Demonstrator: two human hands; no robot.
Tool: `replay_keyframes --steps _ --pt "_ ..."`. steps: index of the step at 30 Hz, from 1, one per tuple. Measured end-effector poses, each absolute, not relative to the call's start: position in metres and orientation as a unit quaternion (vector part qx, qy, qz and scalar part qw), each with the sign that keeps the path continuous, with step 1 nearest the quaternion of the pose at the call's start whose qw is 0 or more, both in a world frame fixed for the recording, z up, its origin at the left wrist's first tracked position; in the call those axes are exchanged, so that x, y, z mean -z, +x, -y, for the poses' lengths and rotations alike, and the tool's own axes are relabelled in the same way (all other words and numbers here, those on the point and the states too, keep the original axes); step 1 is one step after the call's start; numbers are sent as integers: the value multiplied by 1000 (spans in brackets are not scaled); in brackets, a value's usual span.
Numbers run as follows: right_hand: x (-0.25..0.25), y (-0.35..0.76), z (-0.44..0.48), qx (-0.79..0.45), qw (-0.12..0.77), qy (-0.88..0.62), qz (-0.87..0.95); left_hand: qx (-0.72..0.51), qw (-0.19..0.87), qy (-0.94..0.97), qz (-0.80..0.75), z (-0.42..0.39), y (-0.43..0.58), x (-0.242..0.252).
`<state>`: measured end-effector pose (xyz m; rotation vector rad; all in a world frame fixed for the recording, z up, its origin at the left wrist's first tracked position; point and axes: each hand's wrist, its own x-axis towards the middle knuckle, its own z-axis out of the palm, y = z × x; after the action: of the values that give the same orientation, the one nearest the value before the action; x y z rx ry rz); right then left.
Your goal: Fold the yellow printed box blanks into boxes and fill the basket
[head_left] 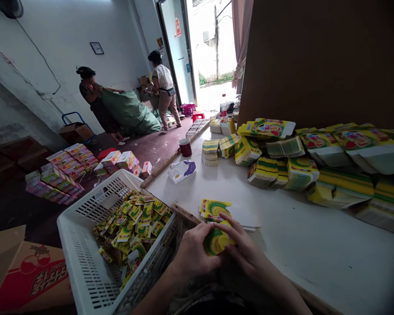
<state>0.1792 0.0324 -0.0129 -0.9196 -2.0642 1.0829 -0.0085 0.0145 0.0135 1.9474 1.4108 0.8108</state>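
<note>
Between my two hands, at the near edge of the table, is a small yellow-and-green carton [214, 241]. My left hand [195, 247] grips its left side, thumb below and fingers curled over the top. The fingers of my right hand [244, 247] press on its right side and upper end. Just beyond lie flat yellow cartons [216, 207] with their white ends pointing right. A white plastic basket [70, 227] stands to the left of my hands, partly filled with small yellow-and-green cartons [141, 223].
Stacks of flat yellow cartons [302, 173] line the table's [298, 232] far right. A dark red mug [184, 148] and a white-and-purple packet [181, 171] stand farther back. Pink boxes [75, 162] and an open cardboard box [29, 271] are at left. Two people stand by a green sack [131, 111].
</note>
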Motion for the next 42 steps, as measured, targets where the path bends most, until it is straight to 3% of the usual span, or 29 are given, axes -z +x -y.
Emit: replay_keyframes --steps 6,8,11,13,17,22,29,37,42 --pt "17 167 -30 -384 397 -378 743 -346 316 700 -539 -12 -9 -10" --pt "19 169 -33 -384 428 -396 716 -460 352 619 -531 -15 -18 -12" --pt "21 179 -45 -349 437 -448 698 -736 340 359 -463 -26 -37 -16" --pt "24 186 -55 -285 425 -487 708 -822 335 196 -417 -34 -48 -18" --pt "32 188 -71 -174 333 -545 749 -753 463 78 -462 -41 -46 -11" --pt "42 182 -78 -169 224 -543 792 -684 538 190 -456 -36 -27 -1" --pt "48 175 -76 -153 247 -554 781 -636 567 236 -467 -32 -22 3" --pt "30 167 -75 -172 210 -553 788 -605 581 260 -478 -30 -17 5" --pt "34 167 -75 -218 301 -556 743 -554 597 307 -492 -27 -17 6"
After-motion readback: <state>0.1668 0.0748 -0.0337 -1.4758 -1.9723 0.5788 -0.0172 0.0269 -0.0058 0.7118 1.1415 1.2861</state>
